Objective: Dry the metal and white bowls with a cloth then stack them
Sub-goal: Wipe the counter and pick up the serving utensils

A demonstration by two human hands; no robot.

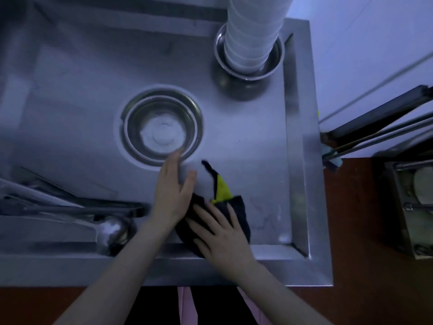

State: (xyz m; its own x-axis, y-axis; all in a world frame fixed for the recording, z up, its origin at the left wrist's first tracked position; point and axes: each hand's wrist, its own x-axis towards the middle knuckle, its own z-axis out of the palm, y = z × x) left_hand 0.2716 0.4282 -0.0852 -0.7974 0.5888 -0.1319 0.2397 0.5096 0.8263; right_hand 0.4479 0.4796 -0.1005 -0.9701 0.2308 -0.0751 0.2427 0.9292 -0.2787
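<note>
- Head view: the stack of white bowls (251,31) at top centre runs off the frame's upper edge, seated in a metal bowl (276,59)
- Dim, blurred utensils (70,207) at lower left are hard to tell apart
- Left hand (172,195), fingers straight, reaches to the rim of the metal bowls (161,127) mid-frame
- Right hand (222,233) lies spread on the dark cloth (236,214), hiding part of it, by the sink (297,137) front edge

One dark cloth with a yellow patch (225,207); two round metal bowl positions, a nested set (161,127) and one (276,64) under a tall stack of white bowls (250,36), perhaps a dozen; one steel ladle (112,231); two hands.
</note>
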